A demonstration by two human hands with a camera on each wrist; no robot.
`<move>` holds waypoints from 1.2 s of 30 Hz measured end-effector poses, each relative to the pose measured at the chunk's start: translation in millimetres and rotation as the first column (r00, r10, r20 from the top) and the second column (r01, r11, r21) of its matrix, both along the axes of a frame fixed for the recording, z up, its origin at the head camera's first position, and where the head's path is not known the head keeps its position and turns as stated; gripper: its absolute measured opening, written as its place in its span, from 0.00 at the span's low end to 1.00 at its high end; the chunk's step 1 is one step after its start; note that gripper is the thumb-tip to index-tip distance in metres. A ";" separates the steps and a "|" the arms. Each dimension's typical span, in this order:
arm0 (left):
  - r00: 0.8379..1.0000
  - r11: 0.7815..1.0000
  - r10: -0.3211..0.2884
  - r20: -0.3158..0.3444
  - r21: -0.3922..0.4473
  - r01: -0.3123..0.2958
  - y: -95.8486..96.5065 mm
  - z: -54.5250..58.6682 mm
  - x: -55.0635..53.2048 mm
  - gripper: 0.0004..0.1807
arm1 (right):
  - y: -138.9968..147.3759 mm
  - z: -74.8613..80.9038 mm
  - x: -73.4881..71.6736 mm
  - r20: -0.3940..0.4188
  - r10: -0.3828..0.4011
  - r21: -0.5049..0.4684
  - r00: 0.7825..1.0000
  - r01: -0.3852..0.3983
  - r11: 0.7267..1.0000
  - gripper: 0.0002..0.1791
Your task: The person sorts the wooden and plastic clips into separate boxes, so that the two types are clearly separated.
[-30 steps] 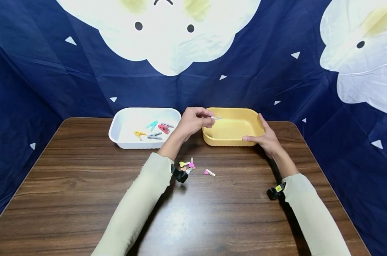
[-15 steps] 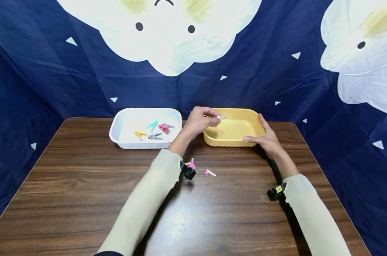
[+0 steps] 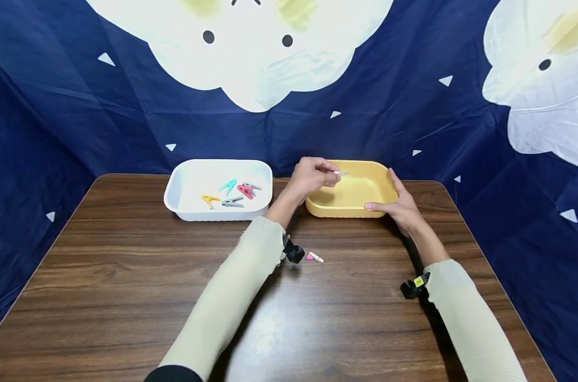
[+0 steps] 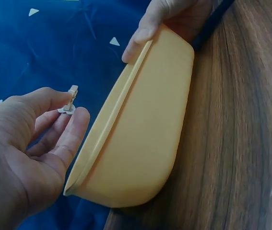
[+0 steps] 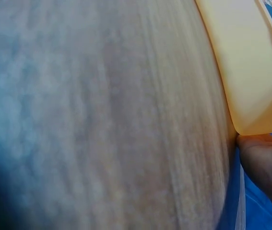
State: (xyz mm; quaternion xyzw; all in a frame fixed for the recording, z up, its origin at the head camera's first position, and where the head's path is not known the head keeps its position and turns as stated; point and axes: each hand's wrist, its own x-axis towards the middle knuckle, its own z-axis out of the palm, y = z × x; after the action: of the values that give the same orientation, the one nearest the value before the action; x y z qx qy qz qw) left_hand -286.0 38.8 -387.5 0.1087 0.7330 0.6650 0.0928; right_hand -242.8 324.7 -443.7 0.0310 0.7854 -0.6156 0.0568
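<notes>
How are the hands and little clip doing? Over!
Left hand pinching little clip above yellow tray. Right hand gripping tray's right end. Nothing seen in the way.

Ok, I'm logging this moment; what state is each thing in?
Small clip: pinched by the left hand
Yellow tray: upright, gripped by the right hand
White tray: upright, holding coloured clips
Coloured clips: lying inside, too small to tell whether shut
Pink-headed clip: lying on the table

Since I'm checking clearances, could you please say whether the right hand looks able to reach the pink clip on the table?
Probably yes: no obstacle shows between the right hand and the pink clip, once that hand releases the yellow tray.
</notes>
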 end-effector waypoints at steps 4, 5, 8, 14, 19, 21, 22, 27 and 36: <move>1.000 1.000 -0.002 0.016 0.028 0.002 7.3 -0.6 -1.5 0.11 | 0.8 -0.2 0.3 0.007 -0.001 0.005 1.000 0.001 1.000 0.77; 1.000 0.999 0.000 0.022 0.033 -0.001 8.9 -0.6 -1.9 0.11 | 1.0 -0.2 0.4 0.008 -0.001 0.005 1.000 0.001 1.000 0.77; 0.999 0.999 0.014 0.037 0.039 -0.015 12.9 1.0 -3.1 0.10 | 0.9 0.3 0.6 0.010 -0.002 0.003 1.000 0.002 1.000 0.77; 0.998 0.999 0.001 0.057 0.050 -0.003 18.1 5.3 -3.1 0.12 | 0.4 0.4 1.2 0.003 -0.002 -0.004 1.000 0.002 1.000 0.75; 0.998 0.999 -0.009 0.058 0.033 0.007 17.5 6.1 -2.4 0.15 | 0.2 -0.6 0.9 -0.005 -0.006 0.002 1.000 0.006 1.000 0.75; 0.998 1.000 -0.004 0.057 0.023 0.003 16.7 5.7 -2.3 0.15 | 0.3 -0.7 0.8 -0.006 -0.008 0.006 1.000 0.008 1.000 0.75; 0.998 1.000 -0.002 0.055 0.017 0.001 16.5 5.3 -2.3 0.14 | 0.6 -0.9 0.9 -0.005 -0.009 0.006 1.000 0.009 1.000 0.75; 0.999 1.000 -0.015 0.040 0.006 0.015 15.6 3.7 -1.1 0.12 | 1.0 -1.0 1.5 0.003 -0.012 -0.002 1.000 0.012 1.000 0.75; 0.995 0.995 -0.096 0.014 0.031 0.096 15.3 5.7 4.0 0.07 | 0.7 -0.6 0.7 0.004 -0.003 -0.004 1.000 0.003 1.000 0.75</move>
State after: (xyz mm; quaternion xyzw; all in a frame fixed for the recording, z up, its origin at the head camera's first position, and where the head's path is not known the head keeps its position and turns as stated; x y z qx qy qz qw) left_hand -282.0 54.1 -381.8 0.1402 0.7162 0.6715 0.1287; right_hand -242.1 325.4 -444.3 0.0335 0.7841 -0.6171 0.0574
